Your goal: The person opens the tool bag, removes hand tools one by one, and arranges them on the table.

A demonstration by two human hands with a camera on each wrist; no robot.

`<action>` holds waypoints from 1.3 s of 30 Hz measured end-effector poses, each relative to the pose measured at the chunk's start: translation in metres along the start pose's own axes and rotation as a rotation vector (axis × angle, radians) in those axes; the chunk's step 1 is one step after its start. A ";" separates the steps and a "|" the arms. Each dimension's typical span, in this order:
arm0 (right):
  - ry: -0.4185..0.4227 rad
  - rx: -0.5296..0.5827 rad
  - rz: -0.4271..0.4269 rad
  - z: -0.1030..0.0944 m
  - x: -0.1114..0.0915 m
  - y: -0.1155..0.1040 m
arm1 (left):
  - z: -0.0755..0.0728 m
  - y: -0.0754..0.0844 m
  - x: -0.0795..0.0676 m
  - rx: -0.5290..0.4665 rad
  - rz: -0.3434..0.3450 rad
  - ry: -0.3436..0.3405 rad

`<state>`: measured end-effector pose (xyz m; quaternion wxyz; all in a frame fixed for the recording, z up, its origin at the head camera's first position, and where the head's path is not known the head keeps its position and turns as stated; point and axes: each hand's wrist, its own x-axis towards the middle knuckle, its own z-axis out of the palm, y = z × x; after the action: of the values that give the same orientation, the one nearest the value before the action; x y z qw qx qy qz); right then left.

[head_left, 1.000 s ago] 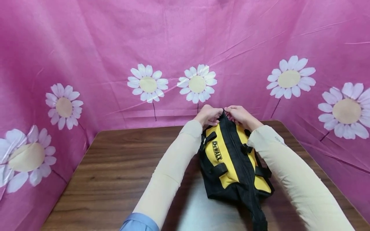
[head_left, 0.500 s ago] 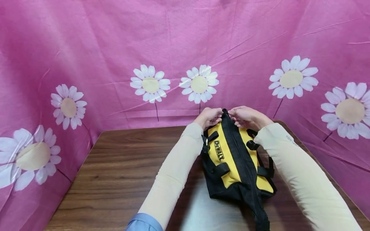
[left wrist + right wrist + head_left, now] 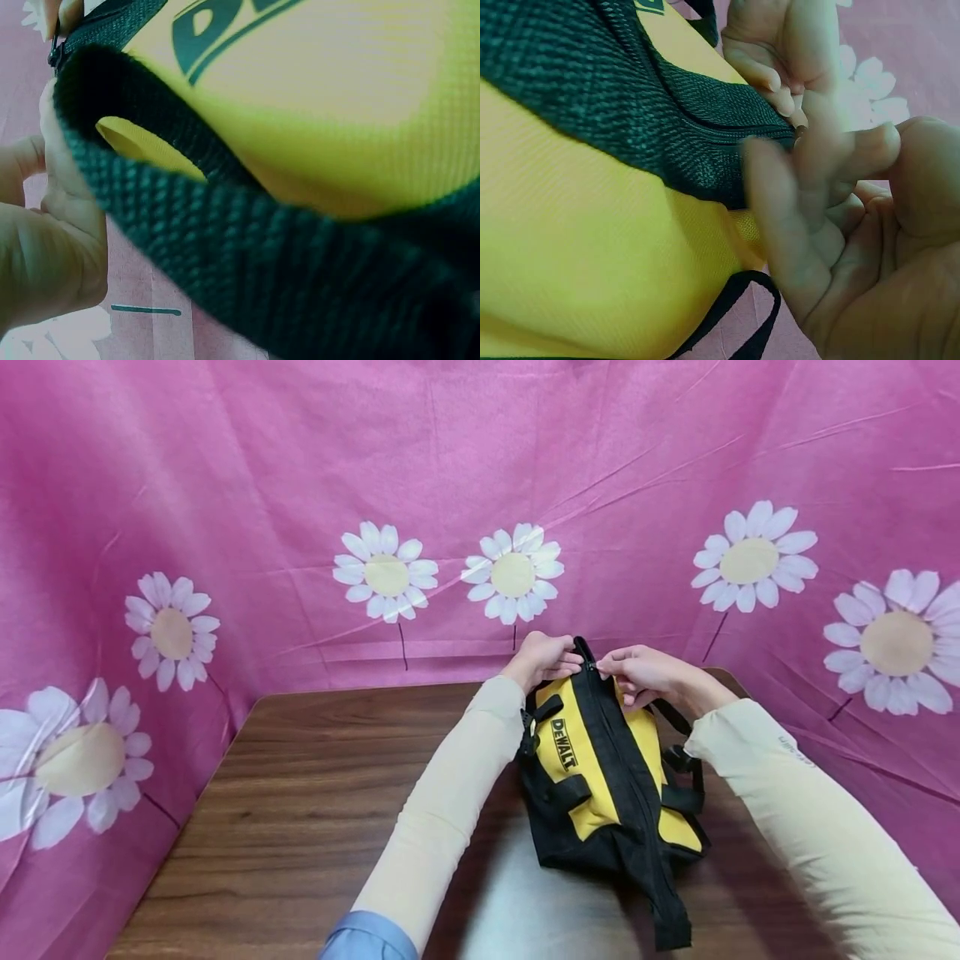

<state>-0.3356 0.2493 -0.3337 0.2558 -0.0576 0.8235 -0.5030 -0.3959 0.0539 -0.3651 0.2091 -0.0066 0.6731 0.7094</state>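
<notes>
A yellow and black DeWalt tool bag (image 3: 581, 727) sits on the table, its zipper (image 3: 624, 747) running lengthwise over the top. At the far end, the left hand (image 3: 546, 658) pinches the black tip of the zipper band. The right hand (image 3: 647, 675) is just to its right, thumb and fingers at the zipper. In the left wrist view, fingertips pinch a small zipper pull (image 3: 54, 51) at the upper left, and a black carry handle (image 3: 225, 217) loops across the foreground. The right wrist view has the right hand's fingers (image 3: 776, 202) blurred over the zipper's end.
The brown wooden table (image 3: 315, 793) extends to the left of the bag. A pink curtain (image 3: 450, 460) with white daisies hangs behind and around it. A black end tab (image 3: 670, 918) sticks out from the bag's near end.
The right hand has moved a little nearer and to the right, and the zipper slider now shows beside its fingertips. The left hand stays at the bag's far end.
</notes>
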 end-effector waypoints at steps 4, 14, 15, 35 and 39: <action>0.020 -0.033 -0.004 0.002 -0.003 0.000 | 0.003 0.000 -0.002 0.009 0.025 0.035; -0.026 -0.087 -0.023 0.007 -0.007 0.011 | 0.006 -0.006 -0.002 -0.028 0.022 0.068; -0.039 -0.081 -0.021 0.007 -0.008 0.013 | 0.006 -0.006 -0.002 -0.032 0.019 0.067; -0.126 -0.010 -0.040 0.019 -0.056 0.030 | -0.004 -0.001 0.001 -0.197 -0.005 0.013; -0.167 -0.021 -0.075 0.022 -0.072 0.036 | -0.006 -0.001 0.006 -0.203 -0.005 0.000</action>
<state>-0.2570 0.2749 -0.3467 0.3041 -0.1327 0.8017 -0.4971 -0.4027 0.0495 -0.3681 0.2089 -0.0293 0.5977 0.7735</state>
